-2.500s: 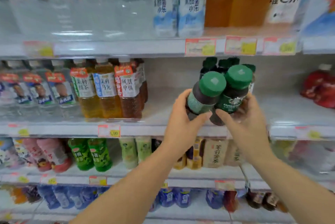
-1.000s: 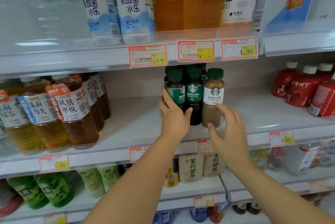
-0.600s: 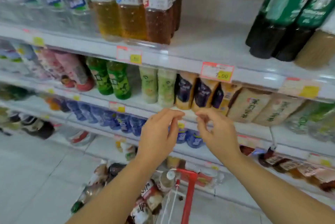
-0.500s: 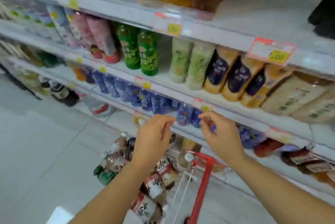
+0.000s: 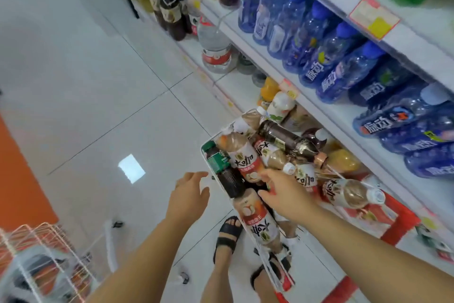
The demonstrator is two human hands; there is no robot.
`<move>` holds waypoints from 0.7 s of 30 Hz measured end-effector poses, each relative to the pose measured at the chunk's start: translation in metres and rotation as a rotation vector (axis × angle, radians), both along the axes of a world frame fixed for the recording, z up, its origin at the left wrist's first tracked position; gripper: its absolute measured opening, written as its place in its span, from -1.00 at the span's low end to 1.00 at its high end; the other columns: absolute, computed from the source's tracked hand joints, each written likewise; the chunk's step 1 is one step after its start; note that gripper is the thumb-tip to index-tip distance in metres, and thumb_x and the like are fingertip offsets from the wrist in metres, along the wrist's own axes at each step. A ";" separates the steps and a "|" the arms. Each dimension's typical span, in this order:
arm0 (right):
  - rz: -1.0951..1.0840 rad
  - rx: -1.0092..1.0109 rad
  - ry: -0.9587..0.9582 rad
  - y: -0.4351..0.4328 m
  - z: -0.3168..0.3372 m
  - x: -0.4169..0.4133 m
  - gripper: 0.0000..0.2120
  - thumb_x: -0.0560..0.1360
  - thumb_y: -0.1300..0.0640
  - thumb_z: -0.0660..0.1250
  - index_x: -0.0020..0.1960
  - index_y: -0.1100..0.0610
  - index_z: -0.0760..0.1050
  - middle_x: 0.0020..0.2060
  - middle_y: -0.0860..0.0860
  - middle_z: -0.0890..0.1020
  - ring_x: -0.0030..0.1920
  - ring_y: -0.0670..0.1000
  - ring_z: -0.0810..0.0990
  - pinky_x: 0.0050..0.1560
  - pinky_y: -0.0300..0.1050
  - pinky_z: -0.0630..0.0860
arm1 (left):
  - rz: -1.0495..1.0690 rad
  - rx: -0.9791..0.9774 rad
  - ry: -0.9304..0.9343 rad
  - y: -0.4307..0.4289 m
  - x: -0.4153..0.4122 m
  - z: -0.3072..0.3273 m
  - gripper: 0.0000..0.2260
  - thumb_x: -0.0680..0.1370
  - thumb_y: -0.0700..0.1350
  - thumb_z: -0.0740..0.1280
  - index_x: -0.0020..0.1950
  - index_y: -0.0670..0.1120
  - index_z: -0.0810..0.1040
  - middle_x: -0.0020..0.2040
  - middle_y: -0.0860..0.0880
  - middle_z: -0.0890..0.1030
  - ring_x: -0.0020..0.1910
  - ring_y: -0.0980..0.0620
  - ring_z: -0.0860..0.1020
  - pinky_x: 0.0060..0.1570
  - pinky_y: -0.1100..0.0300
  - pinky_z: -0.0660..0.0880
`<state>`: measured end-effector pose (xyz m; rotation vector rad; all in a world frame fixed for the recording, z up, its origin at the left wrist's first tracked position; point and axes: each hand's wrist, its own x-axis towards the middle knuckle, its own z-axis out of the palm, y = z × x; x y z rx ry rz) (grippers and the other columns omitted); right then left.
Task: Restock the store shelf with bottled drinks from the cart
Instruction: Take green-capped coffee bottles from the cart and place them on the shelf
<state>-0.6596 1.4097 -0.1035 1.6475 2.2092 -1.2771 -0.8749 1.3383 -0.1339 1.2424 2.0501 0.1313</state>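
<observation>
Both your hands reach empty over the cart [image 5: 205,148]; left hand [image 5: 190,193] grip spread; right hand [image 5: 285,193] grip spread, milk tea bottle [image 5: 245,159] at its eleven o'clock.

Blue shelf bottles [image 5: 321,74]: carried white "脉动".
Milk-tea bottles in cart [image 5: 247,162]: showed large red characters, only "大" legible.
Yellow price tag [image 5: 373,17]: too blurred to read.
</observation>
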 end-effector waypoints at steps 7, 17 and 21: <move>0.175 -0.217 -0.121 0.007 -0.059 -0.032 -0.40 0.40 -0.04 0.40 0.39 0.03 0.33 0.32 0.00 0.45 0.27 0.01 0.44 0.27 -0.06 0.40 | 0.155 0.070 -0.093 0.048 -0.019 -0.054 -0.58 0.57 -0.06 0.23 0.43 -0.03 0.30 0.38 -0.13 0.32 0.35 -0.16 0.29 0.27 -0.01 0.30; 0.146 -0.219 -0.142 0.000 -0.086 -0.029 -0.44 0.38 0.02 0.44 0.34 0.03 0.39 0.27 -0.04 0.46 0.24 -0.05 0.44 0.20 -0.24 0.35 | 0.388 -0.248 -0.138 0.088 0.002 -0.094 -0.44 0.42 0.32 0.27 0.23 -0.04 0.47 0.20 -0.13 0.24 0.26 -0.19 0.18 0.19 -0.02 0.27; 0.094 -0.234 -0.095 -0.001 -0.083 -0.025 -0.48 0.42 0.06 0.41 0.34 0.02 0.39 0.27 -0.05 0.47 0.23 -0.07 0.45 0.14 -0.29 0.36 | 0.598 -0.055 -0.201 0.080 0.008 -0.094 -0.41 0.32 0.24 0.42 0.22 -0.05 0.44 0.17 -0.07 0.22 0.28 -0.12 0.19 0.26 0.00 0.31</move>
